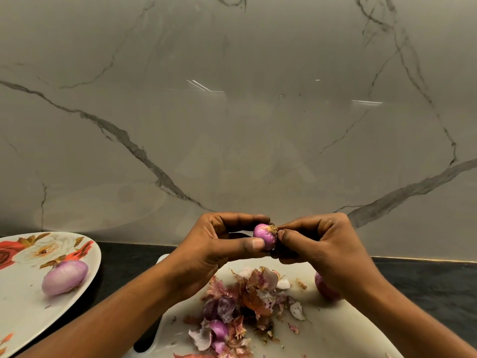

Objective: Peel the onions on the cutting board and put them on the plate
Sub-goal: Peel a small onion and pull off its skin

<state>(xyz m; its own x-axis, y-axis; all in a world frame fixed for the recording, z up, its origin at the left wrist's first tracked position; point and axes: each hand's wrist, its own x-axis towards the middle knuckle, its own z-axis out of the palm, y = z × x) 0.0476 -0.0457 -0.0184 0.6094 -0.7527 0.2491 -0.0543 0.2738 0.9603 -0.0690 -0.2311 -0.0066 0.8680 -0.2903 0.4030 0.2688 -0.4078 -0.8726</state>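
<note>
Oval white plate with red floral print point(23, 313), left on dark counter point(426, 285): 1 peeled purple onion point(64, 277); white cutting board point(322, 339): 1 pile of papery skins point(245, 301), 1 half-hidden onion point(325, 288) behind right wrist; above board, left hand point(219, 244) curls round small third onion point(264, 236); right hand point(317, 249) pinches its root end.

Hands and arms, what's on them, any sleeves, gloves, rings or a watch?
The left hand and right hand are bare: no gloves, rings or watch show. Both forearms are uncovered, no sleeve in view. The left thumbnail is short and unpainted.
</note>
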